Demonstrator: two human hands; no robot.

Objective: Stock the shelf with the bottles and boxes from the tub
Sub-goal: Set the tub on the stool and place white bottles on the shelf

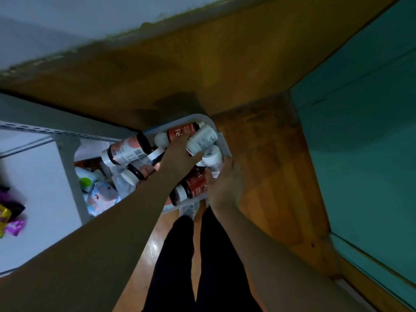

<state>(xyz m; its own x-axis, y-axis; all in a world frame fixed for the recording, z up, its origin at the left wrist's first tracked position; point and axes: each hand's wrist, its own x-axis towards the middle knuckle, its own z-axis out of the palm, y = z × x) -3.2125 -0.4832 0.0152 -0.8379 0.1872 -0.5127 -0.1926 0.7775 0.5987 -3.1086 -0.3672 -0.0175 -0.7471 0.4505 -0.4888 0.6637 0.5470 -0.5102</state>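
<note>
A white tub (198,119) sits on the wooden floor below me, holding several bottles. My left hand (180,154) reaches down into it and grips a white bottle (202,137) lying at the tub's far side. My right hand (226,183) holds a second white bottle (212,157) by the tub's right rim. Dark bottles with red labels lie in the tub, one (182,130) at the back and one (191,185) at the front under my right hand. Another dark bottle with a pale label (126,150) lies at the left.
A grey metal shelf unit (67,158) stands at the left, with packets (96,190) on a low level and purple wrappers (11,215) on its white top board. My black-trousered legs (195,255) stand just before the tub. A teal surface (364,136) fills the right.
</note>
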